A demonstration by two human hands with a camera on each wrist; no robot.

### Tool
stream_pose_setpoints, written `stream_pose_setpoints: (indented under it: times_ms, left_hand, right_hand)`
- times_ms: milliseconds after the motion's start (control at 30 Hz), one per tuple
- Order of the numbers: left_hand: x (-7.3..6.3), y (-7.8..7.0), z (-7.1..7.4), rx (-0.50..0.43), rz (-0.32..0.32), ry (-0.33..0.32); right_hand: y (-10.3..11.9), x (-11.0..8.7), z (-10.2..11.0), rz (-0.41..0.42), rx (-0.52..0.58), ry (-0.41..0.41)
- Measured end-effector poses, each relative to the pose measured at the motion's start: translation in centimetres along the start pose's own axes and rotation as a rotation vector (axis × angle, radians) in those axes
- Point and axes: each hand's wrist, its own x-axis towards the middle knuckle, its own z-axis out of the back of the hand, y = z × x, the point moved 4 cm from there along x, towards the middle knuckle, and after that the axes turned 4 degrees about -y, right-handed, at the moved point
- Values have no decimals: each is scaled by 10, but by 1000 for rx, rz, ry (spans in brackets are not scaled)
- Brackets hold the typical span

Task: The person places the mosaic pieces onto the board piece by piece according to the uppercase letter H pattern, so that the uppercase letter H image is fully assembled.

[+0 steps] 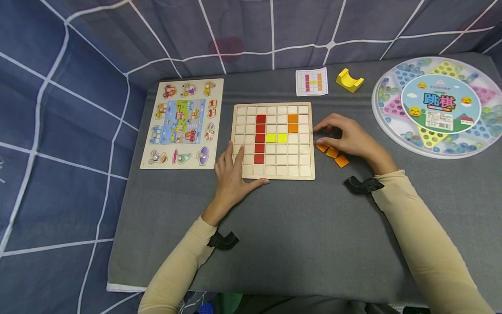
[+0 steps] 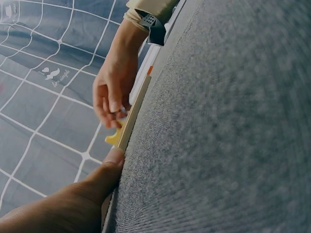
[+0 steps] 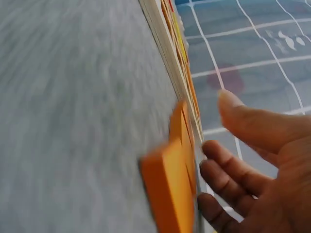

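Note:
A square wooden grid board [image 1: 281, 170] lies in the middle of the table. It carries a column of several red tiles [image 1: 260, 138], two yellow tiles [image 1: 276, 138] beside that column and two orange tiles [image 1: 293, 123] toward the right. My left hand [image 1: 231, 176] rests at the near left corner, fingers spread along the left side and thumb by the front edge [image 2: 112, 162]. Just off the board's right edge, my right hand [image 1: 347, 135] hovers over loose orange tiles [image 1: 332, 152]. Its thumb and fingers stand apart in the right wrist view, with nothing visible between them.
Behind the board lie a small pattern card [image 1: 311, 82] and a yellow curved block [image 1: 349, 81]. A wooden picture puzzle [image 1: 147, 152] sits to the left. At the far right is a round Chinese checkers box [image 1: 441, 103]. A tiled-pattern cloth [image 1: 251, 30] hangs behind.

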Motion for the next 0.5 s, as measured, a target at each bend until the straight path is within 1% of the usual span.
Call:
stream_pose_setpoints:
  times_ms: [100, 200, 300, 400, 500]
  left_hand:
    - [0, 0, 0, 0, 6, 0]
    - [0, 1, 1, 3, 17, 3]
    - [-1, 1, 1, 3, 17, 7]
    - [-1, 1, 0, 0, 5, 5]
    - [0, 0, -1, -1, -4, 1]
  right_hand:
    - [-6, -4, 2, -21, 3, 55]
    - [-9, -5, 2, -38, 22, 129]
    - [-11, -4, 0, -42, 27, 182]
    - [-12, -4, 0, -45, 8, 192]
    - [-14, -5, 0, -47, -3, 176]
